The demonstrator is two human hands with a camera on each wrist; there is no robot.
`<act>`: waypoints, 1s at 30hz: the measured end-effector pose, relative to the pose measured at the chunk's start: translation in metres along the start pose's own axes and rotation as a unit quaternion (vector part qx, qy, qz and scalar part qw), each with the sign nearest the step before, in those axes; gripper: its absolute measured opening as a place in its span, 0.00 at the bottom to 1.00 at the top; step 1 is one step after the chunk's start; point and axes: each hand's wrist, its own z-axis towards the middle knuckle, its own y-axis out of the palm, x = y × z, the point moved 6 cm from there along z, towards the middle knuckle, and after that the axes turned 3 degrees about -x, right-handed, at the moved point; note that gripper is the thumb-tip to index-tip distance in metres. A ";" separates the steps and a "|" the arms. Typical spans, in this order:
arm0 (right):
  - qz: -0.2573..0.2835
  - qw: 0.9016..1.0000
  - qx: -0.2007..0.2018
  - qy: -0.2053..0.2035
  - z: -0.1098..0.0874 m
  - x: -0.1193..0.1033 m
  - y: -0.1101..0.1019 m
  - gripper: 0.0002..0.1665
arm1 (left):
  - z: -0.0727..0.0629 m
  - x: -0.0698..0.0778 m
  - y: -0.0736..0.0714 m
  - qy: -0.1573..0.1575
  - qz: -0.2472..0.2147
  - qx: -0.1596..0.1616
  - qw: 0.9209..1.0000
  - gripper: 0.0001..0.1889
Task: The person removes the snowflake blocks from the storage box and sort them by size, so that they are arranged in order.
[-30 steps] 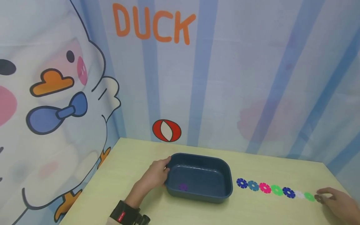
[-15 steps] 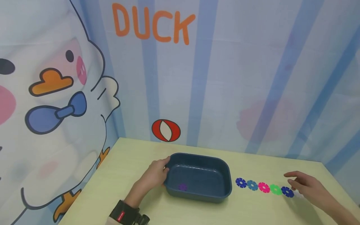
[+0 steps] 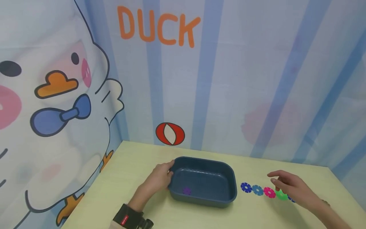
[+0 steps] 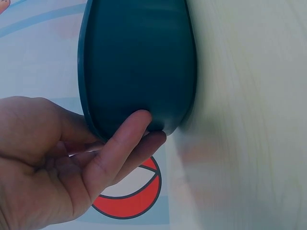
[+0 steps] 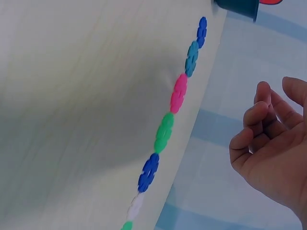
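Note:
My left hand (image 3: 158, 176) holds the left end of a dark blue rectangular plastic bin (image 3: 203, 200). In the left wrist view its fingers (image 4: 117, 151) press against the bin's end wall. One purple notched flower-shaped disc (image 3: 187, 190) lies inside the bin. To the right, interlocking plastic discs lie in a row: dark blue (image 3: 246, 187), light blue (image 3: 258, 190), pink (image 3: 269, 192), green (image 3: 281, 194) and more. My right hand (image 3: 297, 190) hovers over the row, fingers loosely bent, with nothing in them. It hides part of the row in the head view.
The pale yellow table (image 3: 137, 162) backs onto a striped blue cloth (image 3: 183, 79) printed with a duck and lettering. A brown disc (image 3: 326, 202) at the row's right end shows just behind my right forearm. In the right wrist view a white disc (image 5: 135, 205) follows the second dark blue one.
My right hand has left the brown disc at the row's far right end and moved leftward above the row. My left hand and the bin have stayed in place.

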 end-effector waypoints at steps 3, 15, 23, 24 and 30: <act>0.007 1.000 -0.007 -0.014 0.004 -0.007 0.006 0.21 | 0.000 -0.001 0.001 0.000 0.000 -0.001 1.000 0.28; 0.013 0.998 -0.025 -0.048 0.029 -0.048 0.041 0.19 | 0.001 -0.006 0.003 -0.005 -0.001 0.001 1.000 0.29; -0.005 0.997 -0.027 -0.072 0.044 -0.075 0.061 0.18 | 0.002 -0.004 0.004 -0.008 -0.005 -0.004 1.000 0.29; -0.009 0.997 -0.029 -0.075 0.045 -0.078 0.063 0.18 | 0.002 -0.004 0.004 -0.008 -0.004 -0.004 1.000 0.29; -0.003 0.994 -0.032 -0.103 0.054 -0.091 0.078 0.18 | 0.002 -0.001 0.001 -0.007 0.000 0.000 1.000 0.29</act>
